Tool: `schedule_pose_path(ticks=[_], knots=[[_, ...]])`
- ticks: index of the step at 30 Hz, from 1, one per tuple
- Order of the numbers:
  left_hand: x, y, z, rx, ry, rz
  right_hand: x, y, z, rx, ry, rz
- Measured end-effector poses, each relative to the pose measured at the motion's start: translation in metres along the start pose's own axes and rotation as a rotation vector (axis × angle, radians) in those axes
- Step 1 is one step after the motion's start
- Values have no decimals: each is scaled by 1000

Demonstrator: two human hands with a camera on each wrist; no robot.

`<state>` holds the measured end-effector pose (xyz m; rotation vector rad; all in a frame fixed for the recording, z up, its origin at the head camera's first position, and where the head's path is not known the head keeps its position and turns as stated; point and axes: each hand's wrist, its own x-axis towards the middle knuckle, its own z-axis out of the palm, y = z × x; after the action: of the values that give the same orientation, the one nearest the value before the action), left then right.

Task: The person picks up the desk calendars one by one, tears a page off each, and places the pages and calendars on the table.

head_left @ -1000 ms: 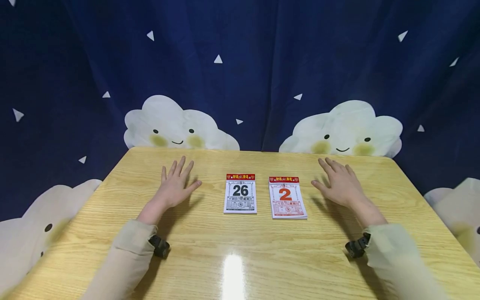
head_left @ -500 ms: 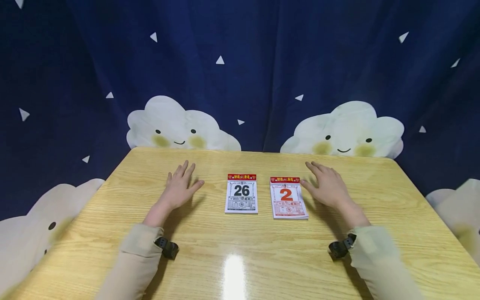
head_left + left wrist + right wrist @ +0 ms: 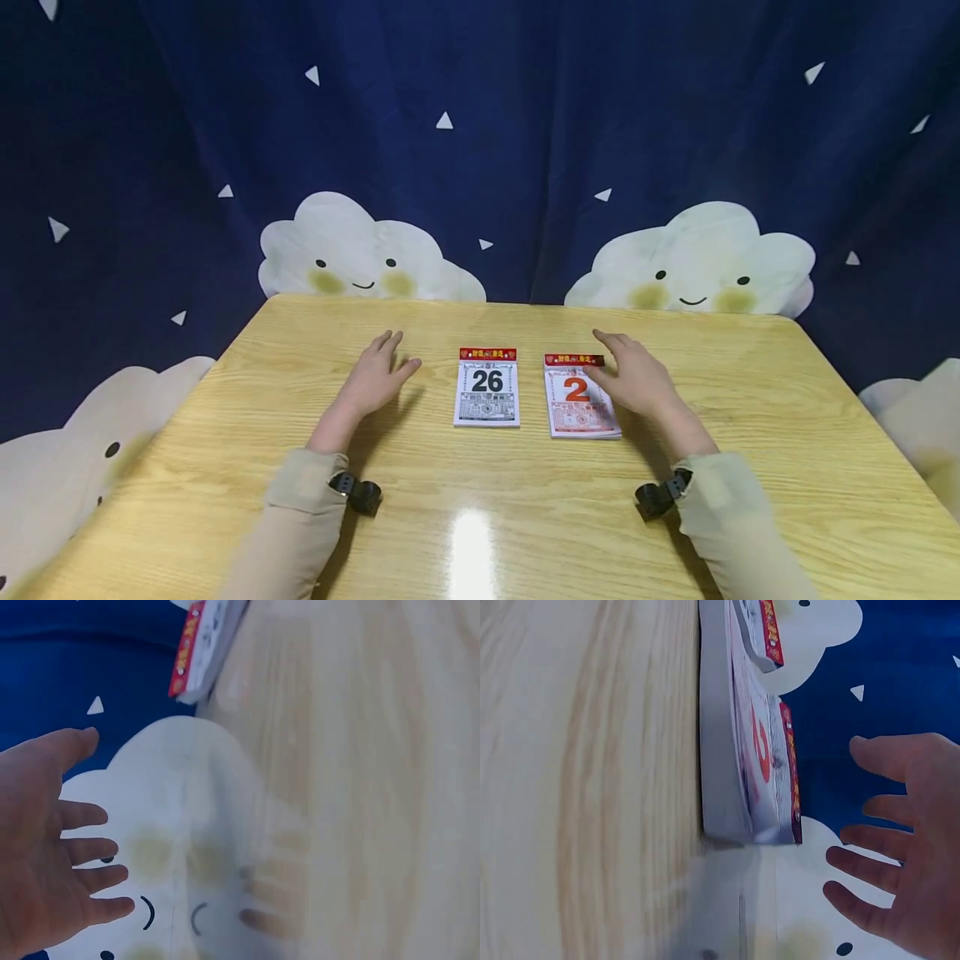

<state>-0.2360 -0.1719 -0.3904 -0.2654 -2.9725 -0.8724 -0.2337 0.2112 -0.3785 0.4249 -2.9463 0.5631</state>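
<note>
Near end: L. sleeve (image 3: 300,508) and R. sleeve (image 3: 723,512) enter from below, w/ L. wrist cam (image 3: 364,498) and R. wrist cam (image 3: 654,500) at the cuffs, over the wood-grain table (image 3: 555,475). Change vs. approx. 1 sec. ago: R. hand (image 3: 636,379) has come in from beside the red "2" calendar (image 3: 581,412) to overlap its R. edge in head view; L. hand (image 3: 371,382) has shifted slightly inward. Judged effect on the work: "2" calendar is now in R.-hand reach, handling not yet begun. Pose: both forearms slant inward. R. fingers loosely bent, thumb nearest the pad, nothing gripped — R. wrist view shows a gap, i.e. no contact. L. fingers extended, thumb toward the black "26" calendar (image 3: 487,396), well apart from it, nothing held. Calendars: both lie flat mid-table, side by side w/ a gap, "26" on the L., "2" on the R.; pos. on table unchanged. Far end: navy curtain (image 3: 517,125) w/ printed clouds (image 3: 352,246), behind the table's rear edge.
</note>
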Motion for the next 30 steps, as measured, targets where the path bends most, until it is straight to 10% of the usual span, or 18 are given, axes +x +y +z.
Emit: schedule_pose_path(ticks=[30], knots=[[6,28,35,-380,45,-175,8,-52,27,361,-83,115]])
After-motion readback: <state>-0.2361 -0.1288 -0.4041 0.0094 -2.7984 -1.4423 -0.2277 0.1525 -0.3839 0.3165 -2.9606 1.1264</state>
